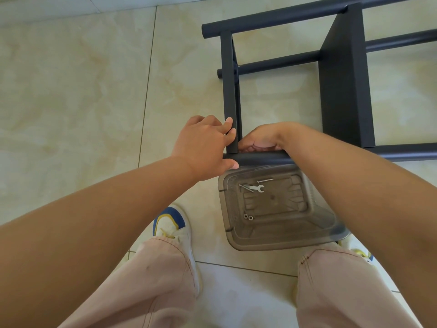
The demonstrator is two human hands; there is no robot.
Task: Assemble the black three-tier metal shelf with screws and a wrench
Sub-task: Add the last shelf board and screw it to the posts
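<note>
1. The black shelf (340, 74) lies on its side on the tiled floor (71, 91).
2. A clear bin (279, 235) holds a wrench (256, 188) and screws (264, 180).
3. The left hand (203, 147) has its fingers curled round the shelf's end panel.
4. The right hand (262, 138) is at the corner joint, fingers curled; what they hold cannot be told.

The tiled floor (71, 91) carries the black shelf frame (343, 79) and a clear tub (238, 240).

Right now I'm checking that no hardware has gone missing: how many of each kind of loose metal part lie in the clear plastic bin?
Small silver open-end wrench: 1
Long silver screws: 2, the second crossing under the wrench
Small silver ring-shaped nuts or washers: 2
Total in the clear grey plastic bin: 5
</note>
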